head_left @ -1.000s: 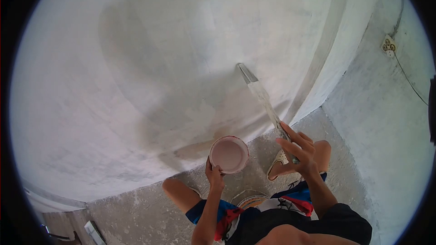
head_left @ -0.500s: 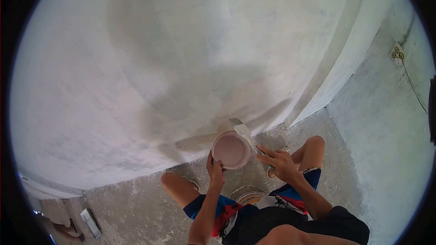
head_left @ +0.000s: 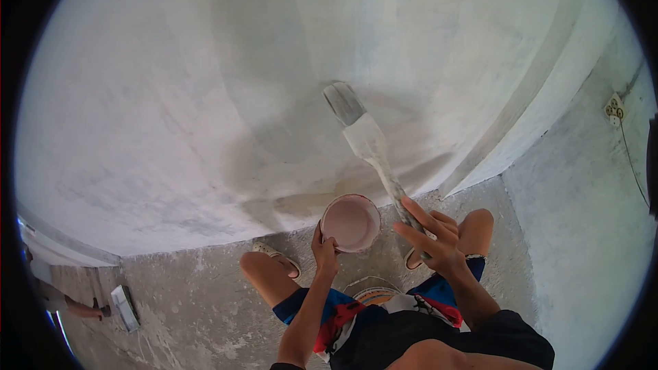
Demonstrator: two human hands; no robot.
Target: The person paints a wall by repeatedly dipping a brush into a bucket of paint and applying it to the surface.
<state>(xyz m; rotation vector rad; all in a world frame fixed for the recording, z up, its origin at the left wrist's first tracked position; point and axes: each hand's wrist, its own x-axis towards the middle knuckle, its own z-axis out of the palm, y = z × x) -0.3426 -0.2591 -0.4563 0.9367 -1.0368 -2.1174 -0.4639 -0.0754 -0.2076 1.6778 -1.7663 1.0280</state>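
My left hand (head_left: 325, 252) grips the rim of a small round tub (head_left: 351, 223) of pinkish-white paint, thumb over the edge. In my right hand (head_left: 439, 236) is a paintbrush (head_left: 367, 138), its handle pinched between thumb and fingers. The brush slants up and left, with its grey, wet-looking bristles right at the wall (head_left: 274, 116) in front of me. White paint coats its ferrule and much of the handle. Part of the tub's near rim is hidden by my left fingers.
A bucket (head_left: 375, 294) stands between my legs on the rough concrete floor (head_left: 205, 288). On the right wall is a socket (head_left: 614, 109) with a hanging cord. At far left, another person's arm (head_left: 82, 310) reaches toward a whitish rectangular object (head_left: 125, 307) on the floor.
The paintbrush has moved from the tub's rim up and away to the wall. My left hand still holds the tub in nearly the same place. The view has shifted slightly.
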